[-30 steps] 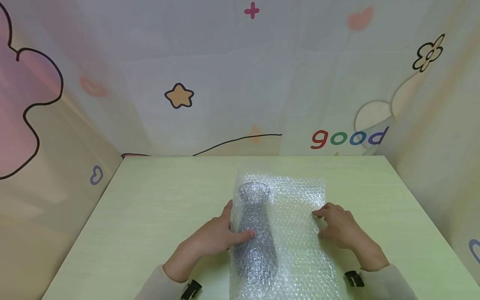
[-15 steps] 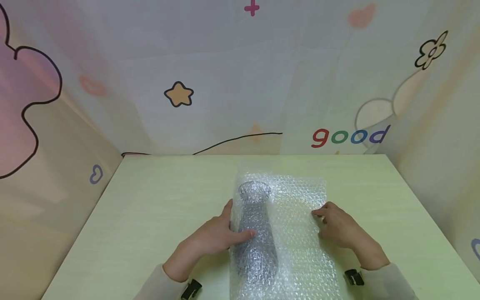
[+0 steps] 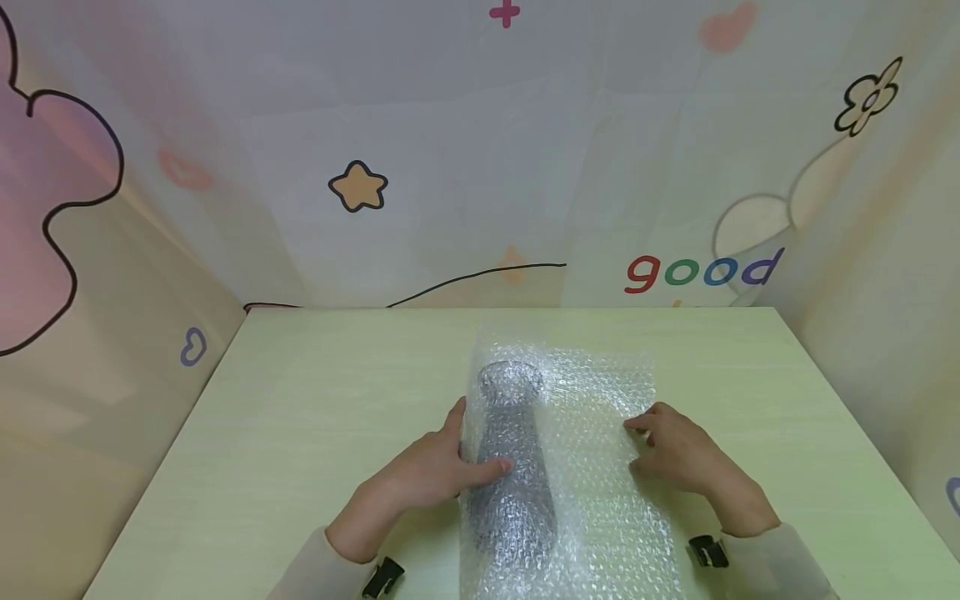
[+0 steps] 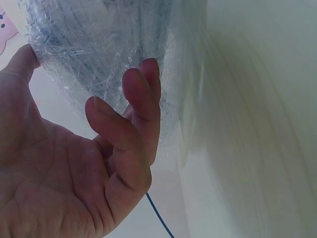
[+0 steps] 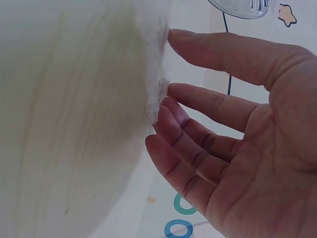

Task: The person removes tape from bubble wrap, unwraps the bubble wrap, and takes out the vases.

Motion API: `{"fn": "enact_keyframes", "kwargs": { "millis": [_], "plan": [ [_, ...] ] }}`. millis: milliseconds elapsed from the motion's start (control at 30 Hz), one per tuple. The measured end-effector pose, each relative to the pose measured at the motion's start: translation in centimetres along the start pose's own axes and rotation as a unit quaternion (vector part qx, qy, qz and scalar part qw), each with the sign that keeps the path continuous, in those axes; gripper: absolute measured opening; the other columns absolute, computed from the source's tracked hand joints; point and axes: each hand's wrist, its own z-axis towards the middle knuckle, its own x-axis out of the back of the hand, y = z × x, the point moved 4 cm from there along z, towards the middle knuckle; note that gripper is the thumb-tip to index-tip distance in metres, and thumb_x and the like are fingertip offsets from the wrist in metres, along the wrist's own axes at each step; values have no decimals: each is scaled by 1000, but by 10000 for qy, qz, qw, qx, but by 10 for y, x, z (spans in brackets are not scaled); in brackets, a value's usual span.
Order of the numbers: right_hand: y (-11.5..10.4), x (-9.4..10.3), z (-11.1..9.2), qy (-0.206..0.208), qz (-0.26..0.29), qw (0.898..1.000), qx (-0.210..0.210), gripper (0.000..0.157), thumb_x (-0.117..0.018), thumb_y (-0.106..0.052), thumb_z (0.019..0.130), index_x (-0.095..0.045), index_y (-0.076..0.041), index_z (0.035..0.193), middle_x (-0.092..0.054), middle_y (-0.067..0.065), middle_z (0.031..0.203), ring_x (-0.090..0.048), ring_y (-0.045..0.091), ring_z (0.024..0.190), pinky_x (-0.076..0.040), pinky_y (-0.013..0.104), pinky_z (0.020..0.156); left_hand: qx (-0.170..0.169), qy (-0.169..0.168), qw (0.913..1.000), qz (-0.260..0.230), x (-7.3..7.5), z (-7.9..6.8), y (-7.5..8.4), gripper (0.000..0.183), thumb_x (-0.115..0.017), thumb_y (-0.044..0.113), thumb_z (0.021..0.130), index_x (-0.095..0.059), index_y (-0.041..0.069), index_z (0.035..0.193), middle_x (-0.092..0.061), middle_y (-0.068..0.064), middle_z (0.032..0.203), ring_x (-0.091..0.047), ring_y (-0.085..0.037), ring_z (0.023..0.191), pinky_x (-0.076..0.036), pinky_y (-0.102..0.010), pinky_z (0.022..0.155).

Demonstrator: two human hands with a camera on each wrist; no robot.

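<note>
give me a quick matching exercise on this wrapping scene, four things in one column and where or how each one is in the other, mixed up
Things:
1. left hand
2. right hand
3. dark object
4. table

Places or states:
A. pale green, under everything
B. fingers at the right edge of the bubble wrap
C. lying under a layer of wrap
D. resting on the wrapped bundle's left side

Pairs: 1-D, 2-B, 3-C, 4-A
</note>
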Motion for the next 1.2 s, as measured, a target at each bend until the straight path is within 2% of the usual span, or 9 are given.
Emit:
{"fn": "enact_keyframes", "kwargs": {
  "millis": [100, 433, 600, 733, 800, 867, 1000, 1067, 1200],
  "plan": [
    [0, 0, 0, 30, 26, 10000, 10, 50, -78, -13, 74, -65, 0, 121, -57, 8, 105, -58, 23, 94, -49, 36, 74, 6, 17, 10000, 3, 0, 0, 0, 125, -60, 82, 69, 9, 24, 156, -52, -17, 139, -57, -22, 118, -46, -47, 97],
    [0, 1, -1, 113, 41, 9999, 71, 47, -77, -13, 76, -65, 0, 120, -57, 9, 108, -58, 24, 96, -51, 40, 78, 44, 47, 9999, 98, 2, 0, 2, 126, -60, 83, 69, 10, 23, 156, -60, -16, 130, -60, -21, 112, -48, -47, 94],
    [1, 1, -1, 163, 4, 9998, 88, 47, -77, -12, 75, -65, -1, 119, -57, 9, 107, -58, 24, 95, -50, 39, 77, 55, 73, 9998, 199, 3, -1, 4, 127, -59, 83, 68, 11, 23, 155, -65, -12, 118, -63, -17, 102, -50, -45, 89],
    [1, 1, 0, 197, 41, 9998, 40, 47, -77, -13, 76, -65, -1, 119, -58, 10, 106, -58, 24, 95, -51, 41, 79, 38, 189, 9992, 354, 6, -2, 7, 130, -60, 84, 66, 13, 23, 155, -66, -6, 101, -63, -16, 83, -50, -38, 74],
    [2, 0, 0, 178, 63, 9998, 17, 48, -77, -13, 76, -65, 0, 120, -58, 10, 106, -58, 25, 94, -51, 42, 80, 29, 317, 9987, 397, 8, -3, 9, 132, -61, 84, 64, 12, 24, 155, -65, -5, 104, -62, -16, 81, -49, -36, 68],
    [2, 0, 0, 163, 85, 9998, -6, 49, -77, -14, 76, -64, 0, 121, -58, 10, 106, -58, 25, 95, -51, 43, 81, -8, 534, 9972, 531, 10, -5, 11, 131, -61, 86, 63, 9, 26, 156, -60, -6, 121, -63, -19, 90, -50, -36, 69],
    [3, 0, -1, 157, 78, 9998, 73, 50, -77, -14, 76, -63, 1, 122, -57, 10, 106, -58, 25, 96, -50, 43, 81, -260, 1163, 9864, 1133, 13, -10, 17, 125, -59, 88, 63, -3, 28, 157, -38, -5, 148, -56, -24, 113, -51, -40, 78],
    [4, -1, -1, 172, 75, 9998, 112, 50, -77, -14, 76, -63, 0, 122, -57, 9, 106, -58, 25, 96, -50, 43, 81, -510, 1475, 9754, 1559, 14, -12, 22, 119, -59, 85, 66, -9, 27, 157, -32, -4, 150, -50, -26, 119, -49, -41, 84],
    [4, -2, -1, 154, 131, 9997, 103, 51, -77, -14, 76, -63, 0, 122, -57, 9, 106, -58, 25, 96, -50, 42, 80, -1121, 1857, 9507, 2216, 16, -18, 35, 105, -65, 74, 73, -22, 24, 154, -34, -2, 148, -43, -27, 126, -43, -46, 94]
  ]
}}
